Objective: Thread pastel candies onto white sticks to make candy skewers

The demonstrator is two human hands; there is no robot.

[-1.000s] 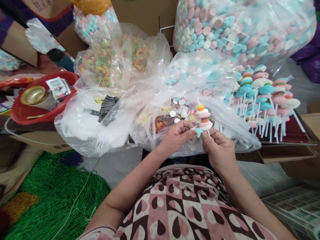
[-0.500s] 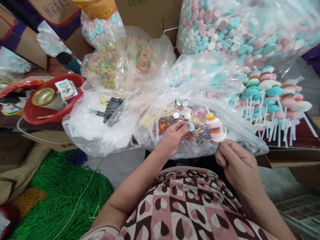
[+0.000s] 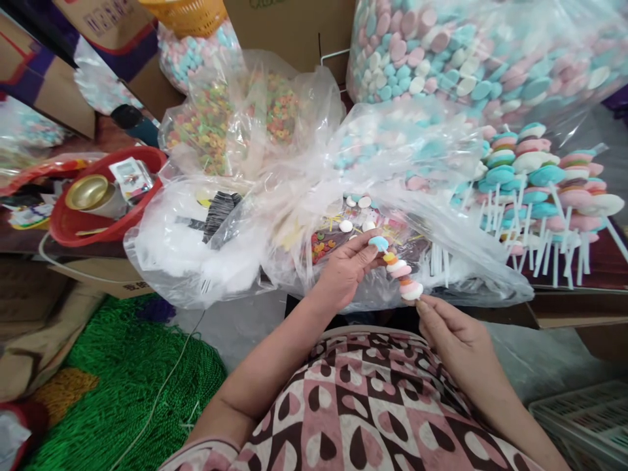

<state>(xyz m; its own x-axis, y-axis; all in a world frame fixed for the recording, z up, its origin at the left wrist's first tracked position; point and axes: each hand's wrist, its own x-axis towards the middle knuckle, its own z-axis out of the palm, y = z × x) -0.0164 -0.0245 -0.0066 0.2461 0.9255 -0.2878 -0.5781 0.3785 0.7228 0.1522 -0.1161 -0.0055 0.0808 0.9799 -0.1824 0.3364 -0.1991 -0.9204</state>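
Note:
Between thumb and fingers my left hand [image 3: 349, 265] pinches a blue marshmallow [image 3: 378, 244]. My right hand [image 3: 454, 330] is closed on the lower end of a marshmallow skewer [image 3: 401, 271], just below its bottom white piece. Pink, white and orange candies are threaded along this skewer, which tilts up and left so that its tip meets the blue marshmallow. Beneath the hands lies a clear plastic sheet [image 3: 485, 278], with loose white marshmallows [image 3: 345, 226], small ring gummies [image 3: 322, 246] and white sticks [image 3: 440, 261] around.
Finished marshmallow skewers [image 3: 534, 170] stack at the right. Behind stand a big bag of marshmallows [image 3: 471, 59] and a bag of ring gummies [image 3: 210, 127]. A red basin [image 3: 61, 219] sits at left, and green cord [image 3: 161, 379] covers the floor.
My right hand has brought the skewer left and tilted it toward my left hand. The blue marshmallow now meets the skewer's tip.

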